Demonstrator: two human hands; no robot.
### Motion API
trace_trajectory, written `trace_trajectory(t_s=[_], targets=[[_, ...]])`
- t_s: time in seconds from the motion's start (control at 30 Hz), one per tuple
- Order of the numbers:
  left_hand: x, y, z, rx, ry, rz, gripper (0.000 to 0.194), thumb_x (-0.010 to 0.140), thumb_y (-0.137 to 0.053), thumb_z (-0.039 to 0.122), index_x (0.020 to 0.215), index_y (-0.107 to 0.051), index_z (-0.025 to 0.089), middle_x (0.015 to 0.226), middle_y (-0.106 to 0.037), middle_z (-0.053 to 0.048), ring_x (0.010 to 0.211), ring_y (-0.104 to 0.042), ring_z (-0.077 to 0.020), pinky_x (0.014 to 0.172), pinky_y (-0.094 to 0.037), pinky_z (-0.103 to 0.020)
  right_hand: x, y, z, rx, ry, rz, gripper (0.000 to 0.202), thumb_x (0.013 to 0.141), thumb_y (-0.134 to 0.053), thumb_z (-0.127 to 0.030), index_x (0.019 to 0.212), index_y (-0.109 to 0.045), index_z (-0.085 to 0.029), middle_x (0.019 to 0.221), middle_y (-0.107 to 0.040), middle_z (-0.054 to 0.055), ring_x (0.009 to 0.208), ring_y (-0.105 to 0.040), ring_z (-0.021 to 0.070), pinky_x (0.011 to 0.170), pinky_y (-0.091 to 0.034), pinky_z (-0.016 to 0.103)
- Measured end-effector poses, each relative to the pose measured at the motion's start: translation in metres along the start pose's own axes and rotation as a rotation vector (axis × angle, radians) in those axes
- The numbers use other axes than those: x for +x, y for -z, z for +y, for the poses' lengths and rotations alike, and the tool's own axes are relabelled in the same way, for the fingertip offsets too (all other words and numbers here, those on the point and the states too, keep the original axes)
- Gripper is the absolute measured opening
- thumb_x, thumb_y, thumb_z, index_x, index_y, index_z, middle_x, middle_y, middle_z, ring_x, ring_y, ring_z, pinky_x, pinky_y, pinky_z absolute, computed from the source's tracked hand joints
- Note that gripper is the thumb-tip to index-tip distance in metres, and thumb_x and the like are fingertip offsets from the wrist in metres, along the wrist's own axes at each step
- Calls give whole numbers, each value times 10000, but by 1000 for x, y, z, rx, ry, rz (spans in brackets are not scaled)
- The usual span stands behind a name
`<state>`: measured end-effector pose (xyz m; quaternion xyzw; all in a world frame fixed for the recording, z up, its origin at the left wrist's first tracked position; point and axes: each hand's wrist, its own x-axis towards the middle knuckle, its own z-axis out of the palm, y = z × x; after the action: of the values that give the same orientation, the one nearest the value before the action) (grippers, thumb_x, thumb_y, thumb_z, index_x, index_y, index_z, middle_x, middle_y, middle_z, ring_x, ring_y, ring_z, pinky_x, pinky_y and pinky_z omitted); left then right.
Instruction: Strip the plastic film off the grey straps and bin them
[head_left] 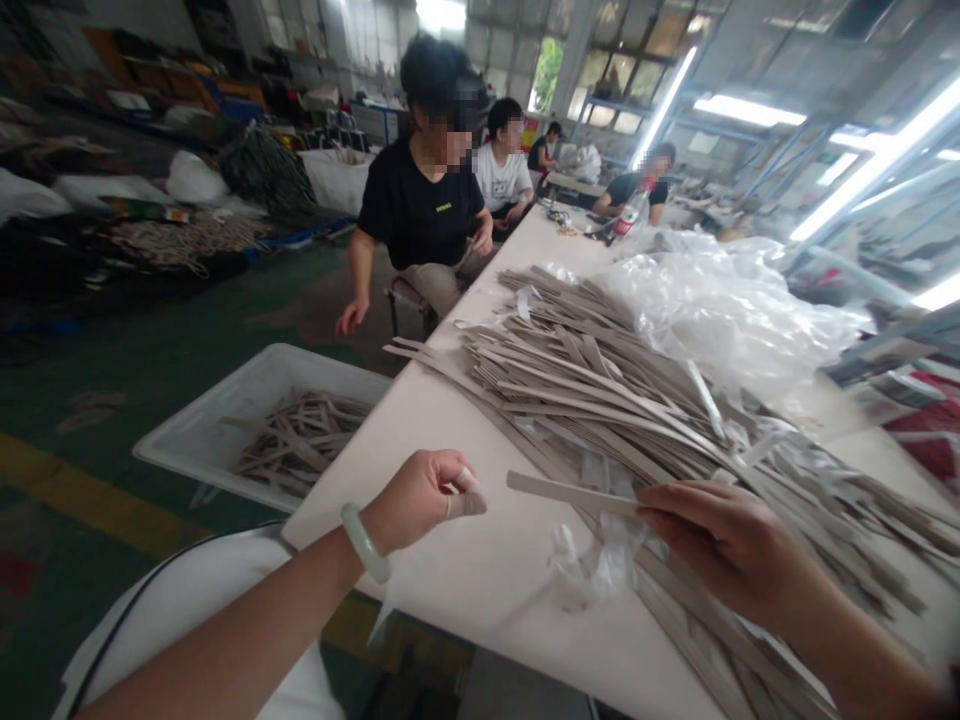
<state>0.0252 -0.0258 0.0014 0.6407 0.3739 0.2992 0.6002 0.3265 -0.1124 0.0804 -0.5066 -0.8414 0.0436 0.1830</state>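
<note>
My right hand (724,540) is closed on one flat grey-beige strip (559,489), gripping it near one end. The strip's free end points left across the table (405,450). Apart from it, to the left, my left hand (427,495) hovers above the table edge with thumb and fingers drawn together. I see nothing in that hand; pale tape covers its thumb and a fingertip, and a light green bangle (366,543) circles the wrist. A big heap of similar strips (600,385) lies beyond and beneath my right hand. Crumpled clear plastic scraps (592,565) lie between my hands.
A white plastic bin (217,455) with loose strips stands on the floor left of the table. Large clear plastic bags (742,300) cover the table's far right, near a bottle (628,215). A co-worker in black (424,205) sits at the left side; other people sit farther back.
</note>
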Motion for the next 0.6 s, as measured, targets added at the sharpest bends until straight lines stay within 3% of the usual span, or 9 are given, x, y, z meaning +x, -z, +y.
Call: trace_trajectory(t_s=[0.6], targets=[[-4, -4, 0, -67, -12, -108, 271, 647, -790, 358, 675, -694, 106, 760, -567, -23, 608, -498, -84, 549, -374, -196, 5, -1, -8, 38, 8, -75, 176, 908, -494, -237, 921, -665, -201, 767, -692, 64, 648, -625, 148, 593, -432, 237]])
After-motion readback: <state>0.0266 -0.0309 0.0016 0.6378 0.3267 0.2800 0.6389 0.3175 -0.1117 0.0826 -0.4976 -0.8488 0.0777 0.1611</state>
